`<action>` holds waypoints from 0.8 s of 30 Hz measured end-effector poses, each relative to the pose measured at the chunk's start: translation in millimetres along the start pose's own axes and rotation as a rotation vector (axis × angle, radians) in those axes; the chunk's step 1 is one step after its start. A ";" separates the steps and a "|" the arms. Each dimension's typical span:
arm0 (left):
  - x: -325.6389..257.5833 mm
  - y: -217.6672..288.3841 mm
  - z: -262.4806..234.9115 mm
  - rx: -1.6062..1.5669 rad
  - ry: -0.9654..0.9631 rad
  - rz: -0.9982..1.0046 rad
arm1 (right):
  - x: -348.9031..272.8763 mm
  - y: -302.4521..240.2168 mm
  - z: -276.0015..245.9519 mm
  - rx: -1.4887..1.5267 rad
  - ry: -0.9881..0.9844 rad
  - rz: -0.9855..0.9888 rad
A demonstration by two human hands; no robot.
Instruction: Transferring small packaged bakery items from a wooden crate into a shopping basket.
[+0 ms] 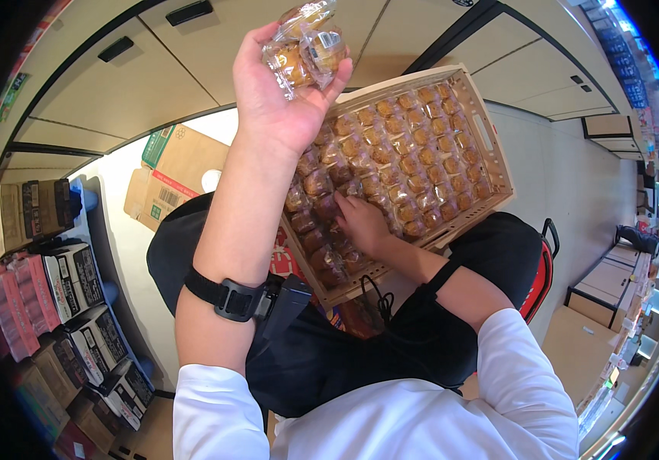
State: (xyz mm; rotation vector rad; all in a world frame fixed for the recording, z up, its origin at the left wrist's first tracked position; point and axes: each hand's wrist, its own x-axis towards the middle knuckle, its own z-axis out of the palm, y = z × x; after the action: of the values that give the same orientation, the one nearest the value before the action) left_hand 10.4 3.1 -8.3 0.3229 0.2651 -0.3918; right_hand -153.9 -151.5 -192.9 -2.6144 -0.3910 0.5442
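Observation:
Raised at the top, my left hand [287,107] is closed around several small golden-brown cakes [293,65] in clear plastic wrappers. Below it, a shallow light-brown crate [485,134] with slotted sides rests across my lap, tilted. Rows of wrapped small cakes [414,157] fill it, golden on the right and darker on the left. My right hand [365,224] reaches into its lower left part, fingers bent onto a wrapped darker cake; the fingertips are partly hidden. My left forearm covers the crate's upper left corner.
A cardboard box [180,176] lies on the floor left of my arm. Beige cabinets [107,84] with black handles run along the far side. Packed boxes [77,284] stand on shelving at the left. Something red [542,280] with a black handle is right of my knee.

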 end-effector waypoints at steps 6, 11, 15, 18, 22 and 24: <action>-1.3 1.6 -0.3 0.019 -0.004 0.019 | 6.3 -6.5 -11.2 0.229 -0.061 0.098; -1.2 1.9 0.3 0.014 -0.004 0.016 | 19.2 10.5 -6.2 0.238 -0.161 0.041; -0.2 1.3 0.8 0.007 0.010 0.013 | 22.1 24.5 2.4 0.228 -0.183 -0.016; -0.2 1.1 0.3 0.012 0.010 0.007 | 23.0 25.8 1.9 0.236 -0.268 -0.009; -0.3 -0.5 2.2 0.028 0.029 -0.001 | 28.8 27.4 -0.3 0.344 -0.343 0.055; 0.2 -0.5 1.2 0.022 0.059 -0.006 | 33.6 28.4 -0.4 0.410 -0.384 0.077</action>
State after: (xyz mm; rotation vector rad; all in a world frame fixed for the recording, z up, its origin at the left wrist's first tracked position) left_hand 10.6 2.2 -7.4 0.3559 0.3201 -0.3915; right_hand -118.9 -164.3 -216.3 -2.1340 -0.2609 1.0399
